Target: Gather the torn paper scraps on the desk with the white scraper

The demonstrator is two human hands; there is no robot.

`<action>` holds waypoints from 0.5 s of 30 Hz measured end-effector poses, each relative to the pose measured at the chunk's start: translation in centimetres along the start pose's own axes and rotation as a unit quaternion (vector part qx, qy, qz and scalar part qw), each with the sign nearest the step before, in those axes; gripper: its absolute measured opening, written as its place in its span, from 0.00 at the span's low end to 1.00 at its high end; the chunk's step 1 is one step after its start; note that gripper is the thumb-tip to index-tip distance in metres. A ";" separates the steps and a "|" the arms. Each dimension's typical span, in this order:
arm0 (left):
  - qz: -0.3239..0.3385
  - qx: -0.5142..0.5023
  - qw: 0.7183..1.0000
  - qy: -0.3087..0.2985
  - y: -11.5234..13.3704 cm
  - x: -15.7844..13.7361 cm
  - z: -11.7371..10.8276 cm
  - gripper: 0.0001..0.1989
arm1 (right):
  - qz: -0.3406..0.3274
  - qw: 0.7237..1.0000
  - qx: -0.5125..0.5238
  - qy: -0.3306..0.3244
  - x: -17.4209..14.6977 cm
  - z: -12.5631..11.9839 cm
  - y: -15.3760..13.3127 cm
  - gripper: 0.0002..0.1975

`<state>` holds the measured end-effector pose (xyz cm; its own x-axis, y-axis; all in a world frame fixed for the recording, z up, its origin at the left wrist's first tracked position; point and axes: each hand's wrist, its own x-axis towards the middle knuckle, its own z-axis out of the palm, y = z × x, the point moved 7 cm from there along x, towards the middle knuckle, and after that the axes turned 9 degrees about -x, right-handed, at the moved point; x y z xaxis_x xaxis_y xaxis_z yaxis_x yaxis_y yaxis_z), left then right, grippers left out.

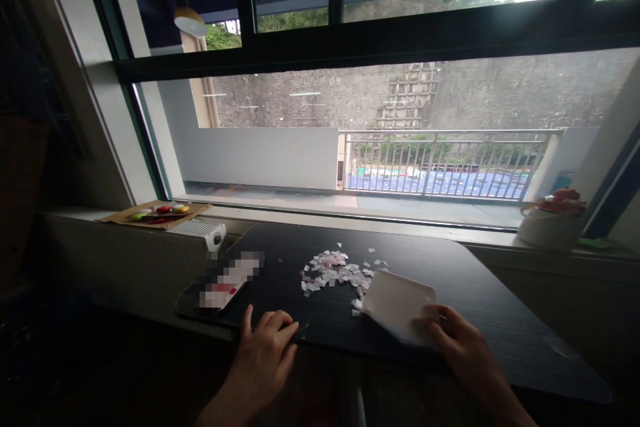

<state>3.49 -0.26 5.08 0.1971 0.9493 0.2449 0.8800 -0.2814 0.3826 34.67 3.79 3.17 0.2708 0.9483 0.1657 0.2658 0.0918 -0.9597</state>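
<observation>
My right hand grips the right edge of a pale, flat rectangular tray or lid with rounded corners. This piece is tilted and slightly blurred by motion, its left edge against a heap of small cut paper pieces. Those pieces are white and pinkish, spread in a loose curve on the dark table. At the table's front edge is my left hand, its fingers apart and loosely bent. No held object can be made out in it.
A pixelated white and red item lies at the table's left. On the sill stand a cardboard sheet with colourful things and a white bucket. A white ribbed unit with a knob is beside the table. The window frame rises behind.
</observation>
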 end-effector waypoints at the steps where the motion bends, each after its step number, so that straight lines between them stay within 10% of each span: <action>1: -0.003 0.001 1.000 -0.003 0.1 0.0 0.0 0.17 | -0.004 1.000 -0.007 -0.004 0.0 0.1 0.0 0.13; 15: 0.001 -0.010 1.000 -0.007 0.4 0.0 -0.2 0.18 | 0.000 0.998 0.022 -0.062 -1.1 2.2 -1.5 0.14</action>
<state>3.69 -0.43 5.43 0.2050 0.9504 0.2339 0.8706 -0.2863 0.4002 31.99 3.28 3.94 0.1537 0.9783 0.1388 0.2236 0.1024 -0.9693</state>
